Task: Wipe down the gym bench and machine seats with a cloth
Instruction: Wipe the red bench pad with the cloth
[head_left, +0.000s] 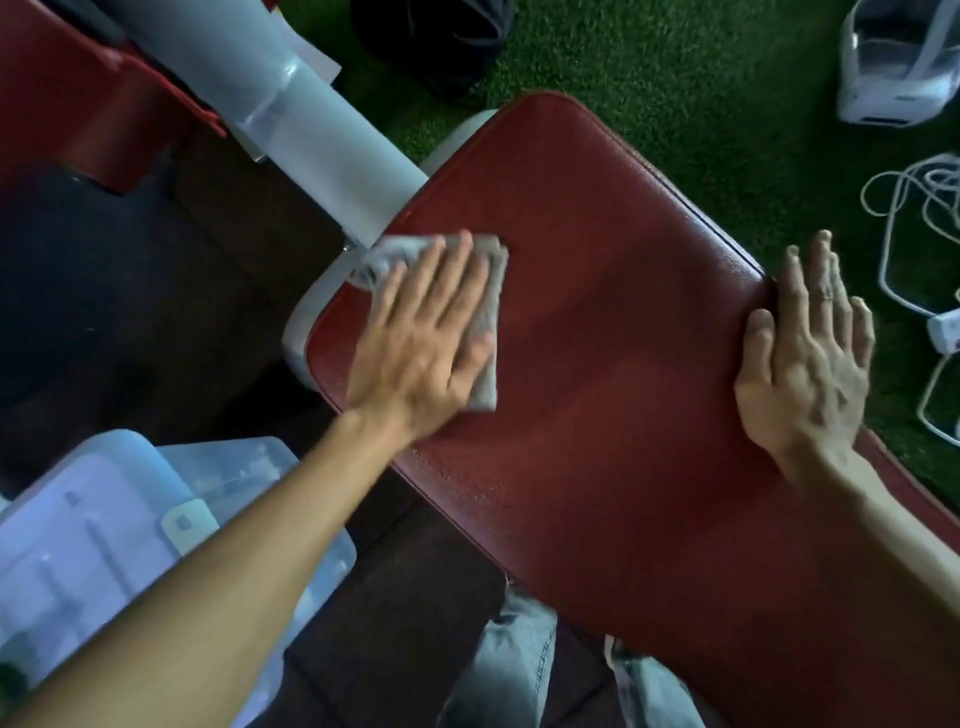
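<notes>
On the red padded bench (597, 338), near its left edge and the white frame tube (332, 150), the left hand (421, 343) presses a folded grey cloth (488, 364) flat against the vinyl, fingers straight and spread, nothing curled round the fabric. The cloth lies wholly under the palm and fingers, its corners showing beyond the fingertips and below the little finger. The right hand (805, 364) rests flat and empty on the opposite edge, seemingly steadying the pad. Wiping of the bench looks to be under way; most of the pad between the two hands seems yet to be covered. The next stroke calls for sliding the cloth across toward the right hand while keeping downward pressure.
</notes>
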